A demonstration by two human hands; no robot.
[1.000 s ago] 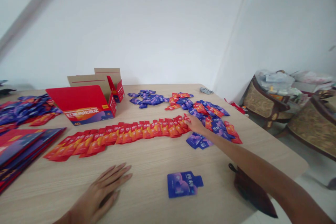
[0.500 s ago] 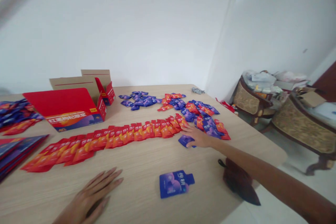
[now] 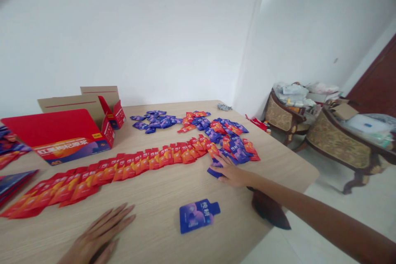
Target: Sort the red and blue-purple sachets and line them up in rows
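Observation:
My left hand (image 3: 100, 233) rests flat on the table at the lower left, fingers stretched out and holding nothing. My right hand (image 3: 230, 171) reaches to the right end of the row, fingers spread over a purple pouch (image 3: 214, 173) that it partly hides. By its fingertips is the last of the red-orange pouches (image 3: 165, 156), which overlap in a long line across the table. A single purple pouch (image 3: 196, 215) lies flat between my hands, its spout end pointing right. Beyond my right hand is a loose heap of mixed red and purple pouches (image 3: 238, 148).
Open red cartons (image 3: 72, 134) stand at the back left, with folded cartons (image 3: 17, 185) nearer me. More purple pouches (image 3: 157, 120) lie near the wall. A dark leaf-shaped object (image 3: 269, 210) sits at the table's right edge. Loaded chairs (image 3: 335, 140) stand beyond.
The view has turned slightly right, so the table's things sit further left. My right hand has settled lower over the purple pouch, covering more of it. My left hand stays on the table.

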